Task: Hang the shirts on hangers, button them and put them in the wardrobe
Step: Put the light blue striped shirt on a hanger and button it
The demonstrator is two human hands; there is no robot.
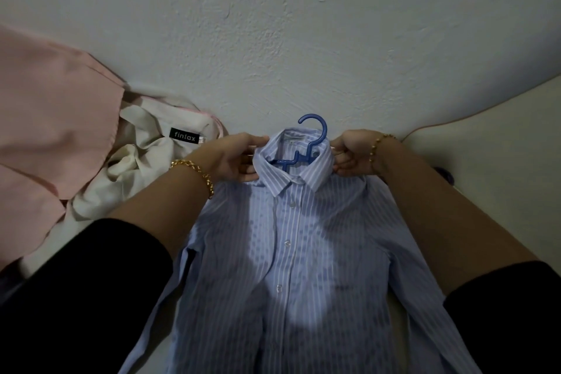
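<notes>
A light blue striped shirt [291,267] lies flat, front up, its placket buttoned down the middle. A blue plastic hanger [314,136] sits inside it, with the hook sticking out above the collar. My left hand [233,159] pinches the left side of the collar. On the right side of the collar my right hand [353,156] grips the fabric with curled fingers. Both wrists wear gold bracelets.
A cream shirt [142,161] with a black label lies crumpled at the left, partly under a pink garment [51,130]. A pale textured wall [303,39] stands behind. A light-coloured edge [491,143] curves in from the right.
</notes>
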